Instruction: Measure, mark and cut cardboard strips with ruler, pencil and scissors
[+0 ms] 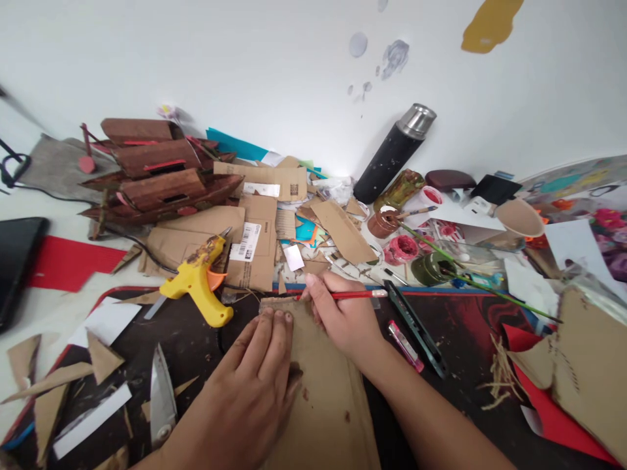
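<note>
A brown cardboard sheet (328, 398) lies lengthwise before me on the dark mat. My left hand (249, 385) rests flat over its left side, fingers stretched toward a narrow cardboard strip (274, 304) at the far edge. Between the thumb and fingers of my right hand (337, 313) is a red pencil (355, 295). Its white eraser end points right, and its tip is at the sheet's far edge, partly hidden by my fingers. Left of my hands, a yellow glue gun (198, 287) lies on its side. Scissors (160, 398) sit partly under my left forearm.
On the right lie a utility knife (416, 329) and a pink glitter tube (405, 346). Behind stand paint jars (400, 249) and a black thermos (392, 156). Brown model boats (161, 176) are at back left. Cardboard scraps (102, 356) litter the mat (470, 365).
</note>
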Available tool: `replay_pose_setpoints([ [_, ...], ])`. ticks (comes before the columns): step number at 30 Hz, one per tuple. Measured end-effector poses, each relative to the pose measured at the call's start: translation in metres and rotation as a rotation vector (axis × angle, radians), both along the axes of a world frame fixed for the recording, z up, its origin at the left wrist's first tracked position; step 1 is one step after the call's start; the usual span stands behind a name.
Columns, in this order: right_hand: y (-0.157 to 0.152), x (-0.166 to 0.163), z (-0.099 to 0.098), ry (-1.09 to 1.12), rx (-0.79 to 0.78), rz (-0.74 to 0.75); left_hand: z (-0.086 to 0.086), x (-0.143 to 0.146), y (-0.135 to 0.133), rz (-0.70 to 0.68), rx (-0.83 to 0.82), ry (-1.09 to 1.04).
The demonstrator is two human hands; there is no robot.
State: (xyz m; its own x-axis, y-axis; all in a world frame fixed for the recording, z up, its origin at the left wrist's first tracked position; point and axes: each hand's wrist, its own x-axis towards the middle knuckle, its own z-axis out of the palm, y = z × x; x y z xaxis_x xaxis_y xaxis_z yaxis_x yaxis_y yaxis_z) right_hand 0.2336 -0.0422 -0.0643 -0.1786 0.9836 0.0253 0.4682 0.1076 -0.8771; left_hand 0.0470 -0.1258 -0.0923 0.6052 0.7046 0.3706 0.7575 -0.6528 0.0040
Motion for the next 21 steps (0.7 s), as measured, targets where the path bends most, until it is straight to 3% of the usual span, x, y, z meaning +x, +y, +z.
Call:
replay_pose_setpoints([
  [13,-0.0018,0.0026,-0.0011,0.078,-0.005,0.005,-0.0050,-0.0026,-0.0016,-0.015,-0.007,0.013],
  [21,0.0003,0.0019,0.0019,-0.023,0.037,-0.002,-0.0087,-0.0009,-0.0006,-0.004,0.015,-0.013],
])
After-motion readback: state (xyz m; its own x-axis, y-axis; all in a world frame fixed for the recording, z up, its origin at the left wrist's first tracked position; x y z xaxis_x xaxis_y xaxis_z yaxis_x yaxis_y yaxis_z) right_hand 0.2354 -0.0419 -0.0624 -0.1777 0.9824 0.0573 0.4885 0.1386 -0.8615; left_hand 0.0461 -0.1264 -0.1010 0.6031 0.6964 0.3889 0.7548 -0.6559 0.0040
